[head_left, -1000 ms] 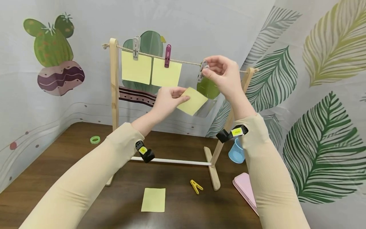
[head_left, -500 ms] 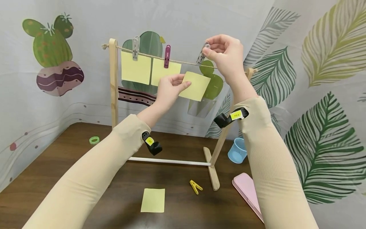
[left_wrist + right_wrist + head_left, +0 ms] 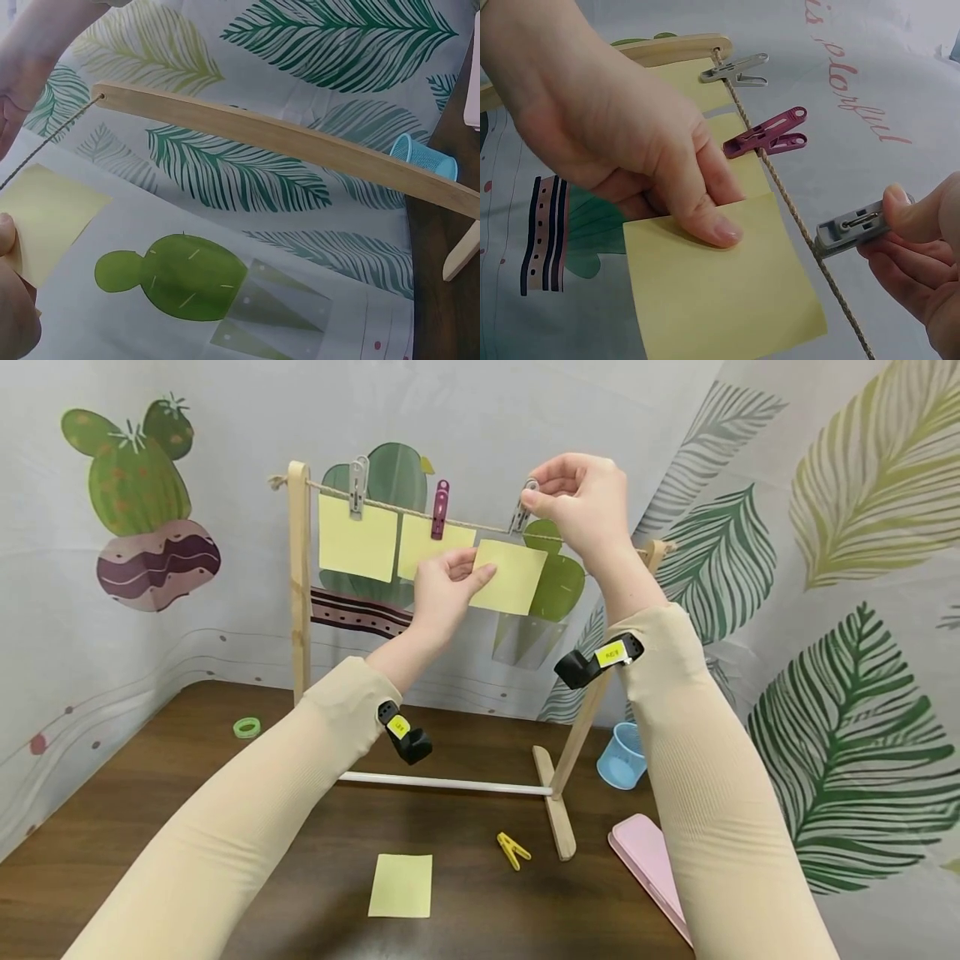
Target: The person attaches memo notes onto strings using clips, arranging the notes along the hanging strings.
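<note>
My left hand (image 3: 444,589) pinches a yellow sticky note (image 3: 516,578) by its left edge, thumb in front. The note's upper edge lies just below the rope (image 3: 480,525). My right hand (image 3: 592,510) pinches a grey clothespin (image 3: 851,229) by its handle end. In the right wrist view the clothespin's tip meets the rope, or nearly so; the note hangs apart from it. To the left, a grey clothespin (image 3: 357,485) and a purple clothespin (image 3: 440,510) hold two yellow notes on the rope; my left hand partly covers the nearer one.
The rope runs between wooden posts (image 3: 300,577) of a stand with a white crossbar (image 3: 450,783). On the table lie another yellow note (image 3: 401,885), a yellow clothespin (image 3: 513,850), a pink case (image 3: 648,860) and a green ring (image 3: 247,727). A blue basket (image 3: 622,758) stands at right.
My left hand has raised the note towards the rope and turned it more level. The right hand has lifted the grey clothespin above the rope, then moved slightly left and down.
</note>
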Available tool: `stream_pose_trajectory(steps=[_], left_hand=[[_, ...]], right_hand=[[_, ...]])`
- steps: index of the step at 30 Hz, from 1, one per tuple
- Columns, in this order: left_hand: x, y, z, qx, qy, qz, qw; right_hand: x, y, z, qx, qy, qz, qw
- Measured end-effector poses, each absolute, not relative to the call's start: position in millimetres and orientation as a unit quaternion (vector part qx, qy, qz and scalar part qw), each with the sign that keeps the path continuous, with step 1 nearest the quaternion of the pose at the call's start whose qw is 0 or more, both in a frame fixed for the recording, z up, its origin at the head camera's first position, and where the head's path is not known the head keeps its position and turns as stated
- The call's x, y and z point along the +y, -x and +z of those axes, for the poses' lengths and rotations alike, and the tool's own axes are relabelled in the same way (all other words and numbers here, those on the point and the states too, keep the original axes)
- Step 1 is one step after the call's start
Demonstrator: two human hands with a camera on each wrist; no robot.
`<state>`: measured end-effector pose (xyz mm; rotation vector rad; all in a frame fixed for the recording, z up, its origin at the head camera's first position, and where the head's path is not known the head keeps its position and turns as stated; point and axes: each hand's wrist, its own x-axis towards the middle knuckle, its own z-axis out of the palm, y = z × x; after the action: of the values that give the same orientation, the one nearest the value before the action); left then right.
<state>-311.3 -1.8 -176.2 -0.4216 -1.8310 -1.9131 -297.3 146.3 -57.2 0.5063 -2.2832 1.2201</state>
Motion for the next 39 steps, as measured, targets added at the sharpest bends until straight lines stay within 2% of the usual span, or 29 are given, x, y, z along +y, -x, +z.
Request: stream_pose_trajectory(steps=[13,39], left_hand=[[-1.8,315.8,-182.2,-0.663,0.147,-0.696,0.234],[0.7,314.7,-179.5,-0.647,0.154,-0.708,0.237]], right_hand=[[145.2,298.8,-52.3,-0.838,-0.176,0.448,0.257],[143.9,304.8,-60.0,-0.894,-0.163,0.375,0.186]])
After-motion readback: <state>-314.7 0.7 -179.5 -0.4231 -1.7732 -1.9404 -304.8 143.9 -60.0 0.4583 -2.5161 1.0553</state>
